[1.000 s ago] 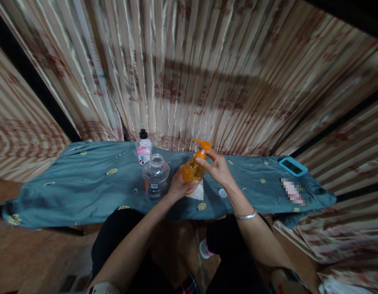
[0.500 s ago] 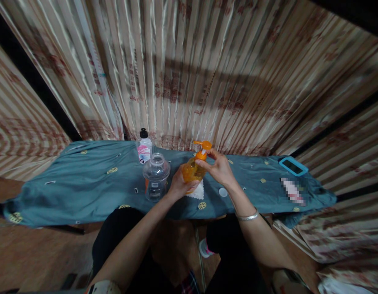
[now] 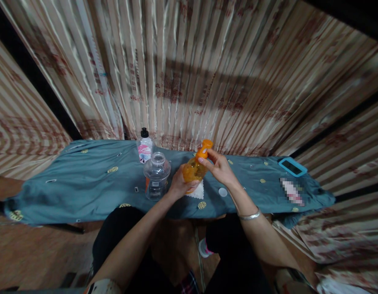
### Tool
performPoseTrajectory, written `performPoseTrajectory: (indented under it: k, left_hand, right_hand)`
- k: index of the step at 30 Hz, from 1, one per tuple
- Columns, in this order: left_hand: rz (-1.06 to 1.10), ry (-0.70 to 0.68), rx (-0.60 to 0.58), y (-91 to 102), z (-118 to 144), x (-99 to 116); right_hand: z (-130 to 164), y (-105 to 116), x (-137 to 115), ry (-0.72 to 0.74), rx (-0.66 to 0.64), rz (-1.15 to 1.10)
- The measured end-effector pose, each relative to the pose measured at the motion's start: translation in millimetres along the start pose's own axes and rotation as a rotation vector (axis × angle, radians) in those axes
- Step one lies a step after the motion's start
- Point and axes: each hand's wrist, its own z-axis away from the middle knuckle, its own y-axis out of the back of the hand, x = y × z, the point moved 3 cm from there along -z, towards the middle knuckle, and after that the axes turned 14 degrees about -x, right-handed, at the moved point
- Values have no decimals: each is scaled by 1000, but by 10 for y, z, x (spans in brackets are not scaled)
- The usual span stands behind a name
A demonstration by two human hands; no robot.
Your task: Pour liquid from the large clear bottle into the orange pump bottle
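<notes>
An orange-tinted pump bottle [image 3: 193,171] leans to the right above the table. My left hand [image 3: 179,183] is wrapped round its body from the left. My right hand [image 3: 218,166] pinches the collar of the orange pump top [image 3: 206,146] between thumb and fingers. Just left of the bottle stands a clear, wide-bellied plastic bottle [image 3: 157,169] with an open mouth. Behind that one is a white and pink bottle with a black cap [image 3: 144,148]. A white cloth [image 3: 198,191] with a zigzag edge lies partly hidden beneath my left hand.
A round white disc [image 3: 222,192] lies right of the cloth. Farther right are a blue-framed device [image 3: 293,166] and a blurred-out pinkish item [image 3: 291,192]. A teal patterned sheet [image 3: 93,188] covers the narrow table; a striped curtain [image 3: 189,81] hangs close behind.
The orange pump top has turned, so its spout, which pointed left, no longer sticks out to that side. My right hand has shifted slightly; my left hand stays on the bottle.
</notes>
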Motion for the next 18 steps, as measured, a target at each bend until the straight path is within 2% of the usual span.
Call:
performPoseTrajectory:
  k: [6,14,18]
  left_hand:
    - [-27,12,-8,-25,-6,23]
    - [-35,8,-1,-13,-3,13]
    - [-45,57,-2,-10,1,28]
  right_hand:
    - [-70,110,-159,39,-23,-119]
    - [-54,396,-779,182,47,-152]
    - [-54,574,-961,251,81,-157]
